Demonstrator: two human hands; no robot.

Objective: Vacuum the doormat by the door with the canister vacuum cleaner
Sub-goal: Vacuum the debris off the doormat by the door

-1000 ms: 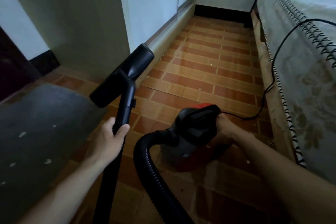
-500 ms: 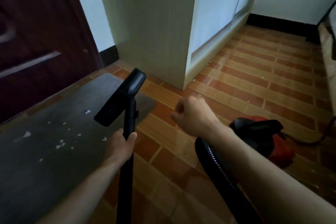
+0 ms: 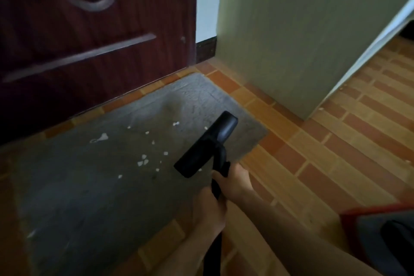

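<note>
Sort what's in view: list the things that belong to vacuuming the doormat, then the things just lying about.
For the job:
doormat
white scraps on it
floor nozzle
wand, gripped by left hand and right hand
red canister

Not part of it:
door
cabinet
tiled floor

one doormat (image 3: 94,186), grey. white scraps (image 3: 143,161) on it: about a dozen, some too small to count surely. one black floor nozzle (image 3: 207,144) on one wand (image 3: 216,188). two hands on the wand: left hand (image 3: 210,213), right hand (image 3: 233,182). one dark door (image 3: 89,40). one pale cabinet (image 3: 302,40). one red canister (image 3: 380,231), partly in view at the frame edge.
</note>
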